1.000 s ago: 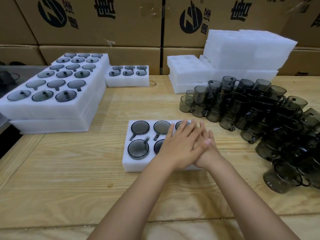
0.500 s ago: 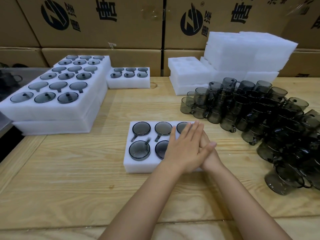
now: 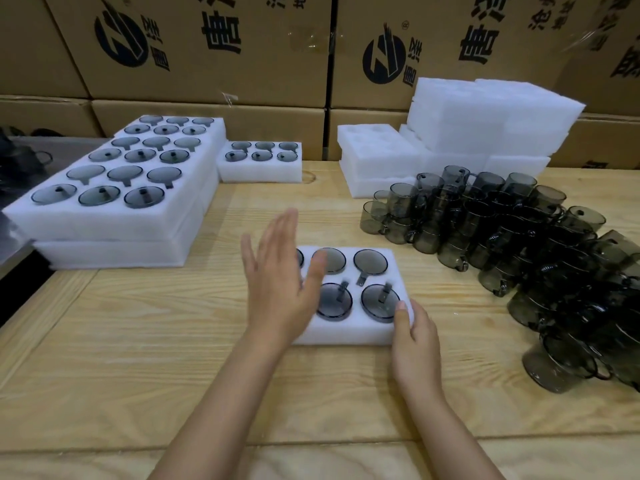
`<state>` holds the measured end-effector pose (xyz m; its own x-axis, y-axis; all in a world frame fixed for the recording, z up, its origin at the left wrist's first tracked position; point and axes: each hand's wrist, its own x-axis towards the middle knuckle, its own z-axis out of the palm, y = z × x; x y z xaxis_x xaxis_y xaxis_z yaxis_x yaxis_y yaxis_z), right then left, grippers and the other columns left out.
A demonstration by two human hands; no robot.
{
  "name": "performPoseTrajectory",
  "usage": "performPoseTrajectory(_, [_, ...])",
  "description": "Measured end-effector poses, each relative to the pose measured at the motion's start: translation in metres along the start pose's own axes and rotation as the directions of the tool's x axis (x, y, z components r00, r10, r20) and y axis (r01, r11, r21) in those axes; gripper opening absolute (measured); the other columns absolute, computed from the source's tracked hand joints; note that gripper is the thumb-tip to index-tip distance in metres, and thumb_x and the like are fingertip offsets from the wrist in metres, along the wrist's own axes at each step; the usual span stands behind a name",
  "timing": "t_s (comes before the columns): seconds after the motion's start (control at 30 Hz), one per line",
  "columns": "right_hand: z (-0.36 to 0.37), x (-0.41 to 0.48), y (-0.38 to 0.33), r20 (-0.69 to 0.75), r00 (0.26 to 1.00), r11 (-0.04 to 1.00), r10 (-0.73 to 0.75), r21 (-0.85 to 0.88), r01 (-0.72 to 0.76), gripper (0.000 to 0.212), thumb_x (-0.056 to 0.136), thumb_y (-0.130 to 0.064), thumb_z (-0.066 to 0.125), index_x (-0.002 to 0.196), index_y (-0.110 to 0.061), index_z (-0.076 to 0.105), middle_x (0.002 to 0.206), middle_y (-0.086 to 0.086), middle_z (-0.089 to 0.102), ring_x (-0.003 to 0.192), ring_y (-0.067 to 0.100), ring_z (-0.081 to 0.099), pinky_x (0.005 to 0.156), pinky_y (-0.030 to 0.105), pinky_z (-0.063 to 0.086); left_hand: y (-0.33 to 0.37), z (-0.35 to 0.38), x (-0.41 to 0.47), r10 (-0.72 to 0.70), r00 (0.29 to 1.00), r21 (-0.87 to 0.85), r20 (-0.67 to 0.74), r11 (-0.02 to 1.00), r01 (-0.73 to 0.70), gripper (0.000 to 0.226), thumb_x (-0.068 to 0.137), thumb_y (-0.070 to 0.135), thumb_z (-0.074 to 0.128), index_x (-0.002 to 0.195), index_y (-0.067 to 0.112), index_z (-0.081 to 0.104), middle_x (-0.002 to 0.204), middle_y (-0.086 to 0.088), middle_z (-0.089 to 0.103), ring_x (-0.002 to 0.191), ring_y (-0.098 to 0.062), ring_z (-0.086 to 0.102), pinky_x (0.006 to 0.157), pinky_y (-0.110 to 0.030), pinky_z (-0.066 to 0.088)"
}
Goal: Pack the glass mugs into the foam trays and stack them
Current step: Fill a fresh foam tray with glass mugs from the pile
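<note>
A small white foam tray lies on the wooden table in front of me, its pockets filled with smoky glass mugs. My left hand hovers flat over the tray's left side with straight fingers, covering some pockets. My right hand holds the tray's near right corner, thumb on top of the foam and fingers down its side. A heap of loose smoky glass mugs lies to the right.
Filled foam trays are stacked at the left, with one small filled tray behind them. Empty foam trays and foam blocks stand at the back right. Cardboard boxes line the wall.
Both hands lay stacked, pressing on the tray's right side. Now they have parted: the left hand lifted and moved left, the right hand slid to the near right corner.
</note>
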<state>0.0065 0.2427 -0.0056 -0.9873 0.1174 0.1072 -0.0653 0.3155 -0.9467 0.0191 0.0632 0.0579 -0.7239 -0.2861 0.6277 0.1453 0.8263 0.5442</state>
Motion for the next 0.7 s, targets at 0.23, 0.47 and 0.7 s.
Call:
performPoseTrajectory(0.23, [0.016, 0.000, -0.012, 0.050, 0.993, 0.986, 0.111, 0.122, -0.116, 0.031, 0.095, -0.037, 0.047, 0.118, -0.022, 0.062, 0.119, -0.002, 0.062, 0.121, 0.020, 0.048, 0.106, 0.038, 0.037, -0.077, -0.020, -0.019, -0.528, 0.598, -0.358, 0.603, 0.491, 0.794, 0.088, 0.078, 0.086, 0.024, 0.142, 0.028, 0.044, 0.150, 0.001, 0.040, 0.142, -0.017, 0.030, 0.117, -0.044, 0.022])
performPoseTrajectory(0.47, [0.027, 0.014, -0.035, 0.373, 0.926, 0.698, 0.057, 0.649, -0.304, 0.056, 0.078, -0.036, 0.062, 0.132, -0.038, 0.048, 0.121, -0.006, 0.065, 0.110, 0.021, 0.063, 0.087, 0.047, 0.053, -0.081, -0.018, -0.006, -0.445, 0.734, -0.816, 0.513, 0.015, 0.578, 0.065, 0.092, 0.058, 0.032, 0.127, 0.010, 0.057, 0.125, -0.015, 0.063, 0.117, -0.029, 0.059, 0.094, -0.041, 0.049])
performPoseTrajectory(0.7, [0.062, 0.046, -0.041, 0.381, 0.882, 0.394, 0.278, 0.792, -0.466, 0.040, 0.092, -0.024, 0.054, 0.131, -0.017, 0.049, 0.120, 0.011, 0.064, 0.089, 0.027, 0.070, 0.060, 0.034, 0.057, -0.114, -0.011, 0.022, -0.545, 0.689, -0.875, 0.477, -0.220, 0.432, 0.078, 0.089, 0.064, 0.028, 0.133, 0.004, 0.051, 0.134, -0.017, 0.056, 0.128, -0.032, 0.050, 0.110, -0.047, 0.032])
